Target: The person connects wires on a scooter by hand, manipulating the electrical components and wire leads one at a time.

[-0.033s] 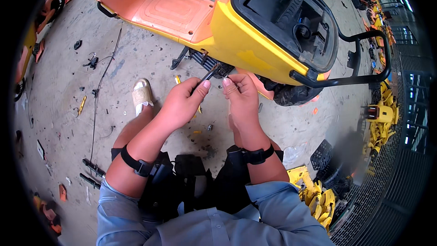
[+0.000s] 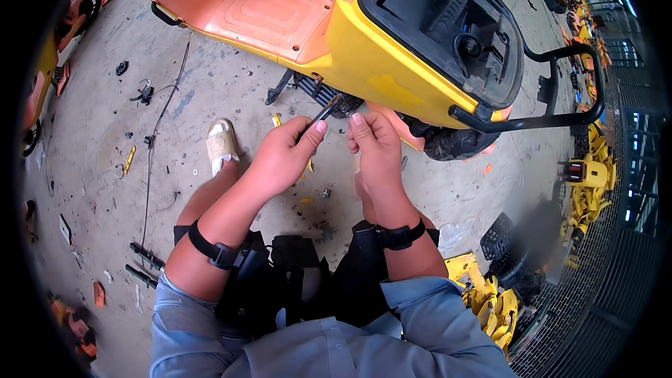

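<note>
The left hand grips a slim dark rod near the yellow scooter; it looks light, stiff, perhaps slick, best taken mid-shaft. The right hand curls narrow beside it (whether around anything, I cannot tell). No lettering on the rod is legible.

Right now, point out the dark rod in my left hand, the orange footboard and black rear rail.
Dark rod (image 2: 327,110): head view, exposed shaft.
Orange footboard (image 2: 271,19): head view, middle of its panel.
Black rear rail (image 2: 525,125): head view, near-side bar.
</note>
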A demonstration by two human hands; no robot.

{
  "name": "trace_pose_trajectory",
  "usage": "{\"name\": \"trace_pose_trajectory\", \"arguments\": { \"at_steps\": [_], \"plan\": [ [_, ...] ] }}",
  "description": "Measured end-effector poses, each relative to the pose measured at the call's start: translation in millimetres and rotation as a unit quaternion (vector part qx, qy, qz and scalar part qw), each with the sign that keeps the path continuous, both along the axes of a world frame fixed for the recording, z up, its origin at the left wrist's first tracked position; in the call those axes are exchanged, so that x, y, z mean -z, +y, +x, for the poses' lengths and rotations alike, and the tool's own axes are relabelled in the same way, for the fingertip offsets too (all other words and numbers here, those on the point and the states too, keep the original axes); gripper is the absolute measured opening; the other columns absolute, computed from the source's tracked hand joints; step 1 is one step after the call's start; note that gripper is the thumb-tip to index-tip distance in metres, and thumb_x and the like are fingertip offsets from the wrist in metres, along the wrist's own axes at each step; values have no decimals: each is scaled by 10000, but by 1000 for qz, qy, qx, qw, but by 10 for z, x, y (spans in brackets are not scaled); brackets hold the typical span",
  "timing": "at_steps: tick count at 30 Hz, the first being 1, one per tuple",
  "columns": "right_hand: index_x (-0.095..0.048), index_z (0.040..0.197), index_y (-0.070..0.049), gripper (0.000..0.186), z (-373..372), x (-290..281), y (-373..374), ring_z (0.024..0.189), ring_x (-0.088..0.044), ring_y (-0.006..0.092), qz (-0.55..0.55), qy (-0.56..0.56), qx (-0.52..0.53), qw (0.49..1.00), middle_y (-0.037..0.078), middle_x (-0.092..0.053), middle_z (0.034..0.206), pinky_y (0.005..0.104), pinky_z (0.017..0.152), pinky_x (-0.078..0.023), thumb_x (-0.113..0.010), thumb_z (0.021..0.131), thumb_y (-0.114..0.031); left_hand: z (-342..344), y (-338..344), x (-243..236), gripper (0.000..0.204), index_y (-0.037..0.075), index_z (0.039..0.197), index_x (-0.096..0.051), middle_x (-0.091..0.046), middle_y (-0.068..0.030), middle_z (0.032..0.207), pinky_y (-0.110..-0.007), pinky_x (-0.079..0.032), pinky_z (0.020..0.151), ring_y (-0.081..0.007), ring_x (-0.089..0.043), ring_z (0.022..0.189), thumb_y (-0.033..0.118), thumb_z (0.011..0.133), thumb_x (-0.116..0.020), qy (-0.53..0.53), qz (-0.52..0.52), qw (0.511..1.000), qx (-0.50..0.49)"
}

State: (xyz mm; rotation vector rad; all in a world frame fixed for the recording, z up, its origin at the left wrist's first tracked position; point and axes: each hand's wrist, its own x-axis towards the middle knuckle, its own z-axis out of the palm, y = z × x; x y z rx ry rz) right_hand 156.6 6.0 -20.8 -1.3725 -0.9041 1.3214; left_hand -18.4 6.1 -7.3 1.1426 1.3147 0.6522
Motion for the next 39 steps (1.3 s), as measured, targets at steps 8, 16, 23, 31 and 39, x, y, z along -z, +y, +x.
{"name": "trace_pose_trajectory", "arguments": {
  "at_steps": [8,16,23,31,39],
  "plan": [
    [-620,948,-23,251,108,-34,46,667,-510,61,-20,29,-18,999,0,-604,791,207,606,-420,-620,1025,-263,95,27,-24,416,6,879,-610,-543,-31,679,-313,-438,597,-119,-494,644,388,1040,-570,1,1,1000,-3],
    [-621,902,-28,266,113,-168,62,639,-503,63,-128,92,0,987,5,-600,765,214,581,-416,-638,1015,-268,97,17,-2,407,5,874,-606,-538,-31,678,-311,-436,602,-116,-484,646,376,1039,-574,-4,5,1000,-8],
    [-612,920,-38,349,80,-11,55,621,-506,106,-38,30,-5,999,22,-580,739,242,547,-404,-552,1051,-356,84,26,-6,385,6,888,-614,-545,-37,681,-309,-441,605,-115,-495,651,362,1034,-589,-13,1,1000,-13],
    [-620,923,-28,316,139,-69,77,670,-515,106,-84,131,-20,988,15,-586,785,243,622,-437,-553,1056,-307,83,-4,4,362,-14,965,-655,-603,-134,747,-357,-475,636,-207,-576,667,343,1012,-621,34,108,994,-8],
    [-585,1081,-20,130,163,79,54,804,-558,119,1,127,-36,991,33,-610,912,275,750,-484,-647,975,-62,59,-16,-25,365,-18,958,-652,-601,-154,763,-372,-477,638,-249,-589,673,343,1004,-632,39,99,994,-15]
  ]
}}
